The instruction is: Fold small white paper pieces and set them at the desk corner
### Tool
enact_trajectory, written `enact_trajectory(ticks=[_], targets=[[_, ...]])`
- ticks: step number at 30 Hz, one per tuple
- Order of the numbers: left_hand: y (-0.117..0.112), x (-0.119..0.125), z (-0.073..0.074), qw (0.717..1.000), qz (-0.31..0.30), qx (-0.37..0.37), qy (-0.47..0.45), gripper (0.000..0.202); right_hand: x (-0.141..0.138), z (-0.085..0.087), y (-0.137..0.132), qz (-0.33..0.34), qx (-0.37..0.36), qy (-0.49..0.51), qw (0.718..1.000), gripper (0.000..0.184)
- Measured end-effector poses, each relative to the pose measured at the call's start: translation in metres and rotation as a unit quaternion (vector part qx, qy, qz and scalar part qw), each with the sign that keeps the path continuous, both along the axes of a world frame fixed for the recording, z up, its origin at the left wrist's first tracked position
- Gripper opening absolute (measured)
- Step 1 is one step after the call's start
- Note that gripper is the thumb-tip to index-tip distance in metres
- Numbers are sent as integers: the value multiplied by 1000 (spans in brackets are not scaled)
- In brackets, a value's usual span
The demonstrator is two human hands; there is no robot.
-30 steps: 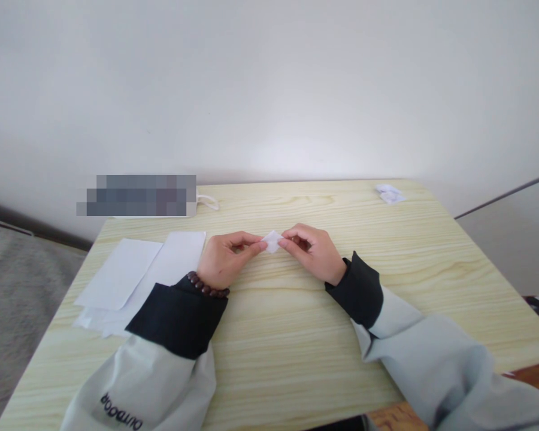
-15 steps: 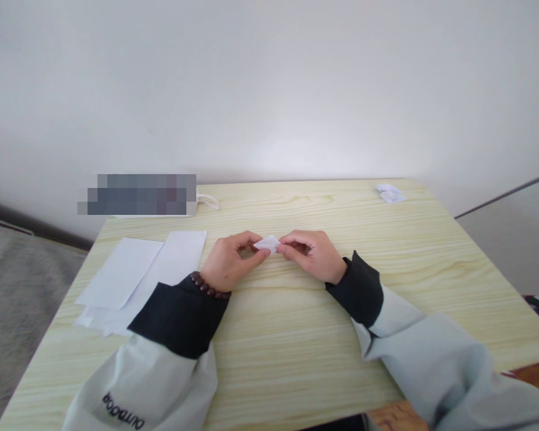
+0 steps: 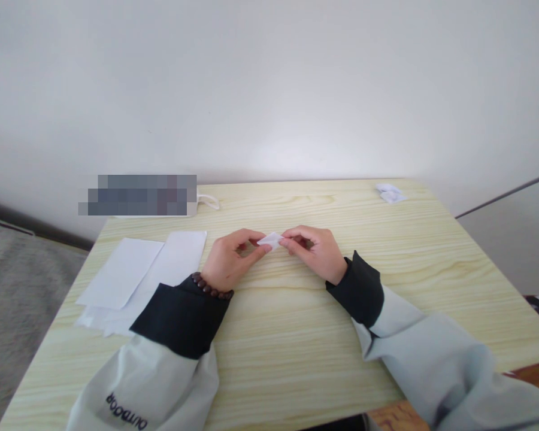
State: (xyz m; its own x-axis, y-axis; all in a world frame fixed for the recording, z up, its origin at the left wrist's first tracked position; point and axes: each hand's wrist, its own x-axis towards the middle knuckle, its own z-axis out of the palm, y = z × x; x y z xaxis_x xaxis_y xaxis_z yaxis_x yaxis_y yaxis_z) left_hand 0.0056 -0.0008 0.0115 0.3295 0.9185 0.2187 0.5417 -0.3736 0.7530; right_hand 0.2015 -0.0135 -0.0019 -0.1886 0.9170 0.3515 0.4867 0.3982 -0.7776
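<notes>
A small piece of folded white paper (image 3: 270, 240) is held between my two hands above the middle of the table. My left hand (image 3: 233, 257) pinches its left side between thumb and fingers. On the right corner, the thumb and fingertips of my right hand (image 3: 313, 250) are closed. The paper looks diamond-shaped from here; its finer folds are too small to make out. Dark beads circle my left wrist.
White paper sheets (image 3: 121, 272) lie in an overlapping pile at the table's left. Some folded white paper (image 3: 390, 193) rests at the far right. A pixelated object (image 3: 146, 196) with a white loop stands at the back left. The wooden table (image 3: 296, 347) meets a white wall (image 3: 296, 90).
Both hands and the folded paper have shifted very slightly up and to the right. The grip on the paper stays much the same.
</notes>
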Motion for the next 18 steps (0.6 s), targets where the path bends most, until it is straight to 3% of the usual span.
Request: enact_trajectory(ticks=[9,18], targets=[[0,-2,-4,999,-12,-35,-5,27,0,0,0,10,-20,16,1000,17],[1,0,-2,1000,-8,11,-20,24,0,3,-1,4,-12,4,1000,15]])
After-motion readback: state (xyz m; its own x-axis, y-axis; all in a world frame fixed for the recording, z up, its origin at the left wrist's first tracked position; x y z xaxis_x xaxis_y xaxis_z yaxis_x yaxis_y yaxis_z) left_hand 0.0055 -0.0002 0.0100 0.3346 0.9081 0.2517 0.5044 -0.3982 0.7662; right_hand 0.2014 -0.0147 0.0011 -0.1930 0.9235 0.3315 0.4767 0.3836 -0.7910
